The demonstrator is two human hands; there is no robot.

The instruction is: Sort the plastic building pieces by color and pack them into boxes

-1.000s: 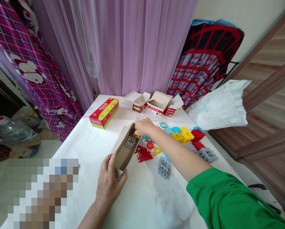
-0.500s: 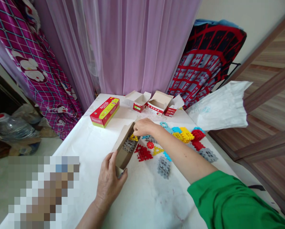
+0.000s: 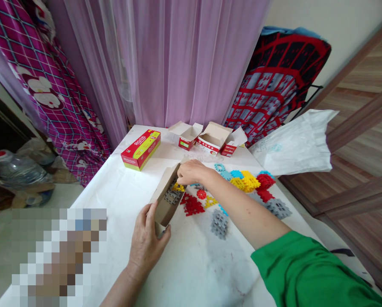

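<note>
Midway between the left and right edges of the table [image 3: 114,204], an open box [image 3: 163,213] is lying slantwise, carrying grey pieces [image 3: 171,197] and a yellow piece [image 3: 178,187]. The left hand [image 3: 145,243] is gripping its near end, thumb parted from the fingers around it. The right hand [image 3: 192,172] is dipping bunched fingertips into its far end; whether they are holding anything cannot be told. Loose pieces [image 3: 246,181] are spreading toward the right edge; a red box [image 3: 141,149] is sitting near the far left corner.
</note>
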